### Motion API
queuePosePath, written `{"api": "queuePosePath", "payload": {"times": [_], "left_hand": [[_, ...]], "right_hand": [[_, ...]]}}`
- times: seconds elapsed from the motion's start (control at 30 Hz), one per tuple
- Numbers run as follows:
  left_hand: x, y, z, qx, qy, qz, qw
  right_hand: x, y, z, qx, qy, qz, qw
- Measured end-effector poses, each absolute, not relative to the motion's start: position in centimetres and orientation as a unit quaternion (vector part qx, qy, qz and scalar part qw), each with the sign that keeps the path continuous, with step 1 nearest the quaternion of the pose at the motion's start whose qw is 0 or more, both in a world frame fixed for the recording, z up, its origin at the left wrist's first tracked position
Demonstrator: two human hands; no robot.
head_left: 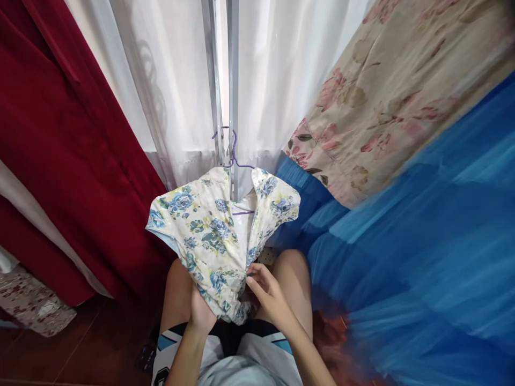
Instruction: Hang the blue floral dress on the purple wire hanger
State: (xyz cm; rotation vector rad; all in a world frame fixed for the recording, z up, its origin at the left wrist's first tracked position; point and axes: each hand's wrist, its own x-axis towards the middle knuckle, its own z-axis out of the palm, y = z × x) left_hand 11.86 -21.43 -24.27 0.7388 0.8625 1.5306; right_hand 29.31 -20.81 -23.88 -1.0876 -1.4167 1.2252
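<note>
Closest to me are two bare legs in one pair of white shorts (257, 348) with black and light-blue panels, and two forearms reaching forward. My left hand (203, 312) is under the lower left edge of one floral top (215, 236); its fingers are hidden by the cloth, so I cannot tell whether they are closed. My right hand (265, 287) has thumb and forefinger pinching the edge of the top's open front, low down, with the other fingers loosely bent. The top, cream with blue flowers, hangs in front of me with its lower end between the two knees.

One purple hanger (234, 150) carries the top, its single hook rising beside two grey metal poles (233, 69); I cannot tell what the hook catches on. To the right I have one mass of blue fabric (422, 257) and one beige cloth (386, 107) printed with pink flowers. On the left hangs red fabric (72, 134), its layers too merged to count, near one patterned cloth (38, 303) above the reddish floor (94, 343). White curtains (273, 69) stand behind the poles.
</note>
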Motion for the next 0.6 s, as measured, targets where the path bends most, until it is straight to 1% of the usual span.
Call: {"api": "queuePosePath", "payload": {"times": [0.07, 0.13, 0.27, 0.33, 0.4, 0.53, 0.57, 0.6], "left_hand": [[10.3, -22.7, -25.3, 0.285, 0.354, 0.642, 0.617], [9.7, -23.3, -25.9, 0.273, 0.377, 0.636, 0.615], [9.8, -23.0, -26.4, 0.332, 0.466, 0.624, 0.532], [9.2, -22.6, -26.7, 0.369, 0.500, 0.615, 0.486], [7.9, -22.2, -27.2, 0.381, 0.545, 0.625, 0.408], [5.2, -22.2, -27.8, 0.349, 0.613, 0.687, 0.174], [5.2, -22.4, -27.6, 0.356, 0.619, 0.688, 0.132], [5.5, -22.5, -27.4, 0.383, 0.618, 0.677, 0.116]], "right_hand": [[27.9, -20.0, -24.2, -0.454, -0.574, 0.487, 0.476], [26.7, -19.6, -24.2, -0.458, -0.577, 0.482, 0.475], [25.6, -19.6, -23.6, -0.447, -0.587, 0.494, 0.460], [25.7, -19.9, -23.4, -0.450, -0.580, 0.494, 0.466], [26.1, -20.3, -23.1, -0.454, -0.571, 0.492, 0.475], [26.7, -21.1, -22.6, -0.447, -0.555, 0.516, 0.476], [26.7, -21.2, -22.5, -0.443, -0.549, 0.529, 0.472], [26.6, -21.3, -22.5, -0.438, -0.543, 0.543, 0.467]]}}
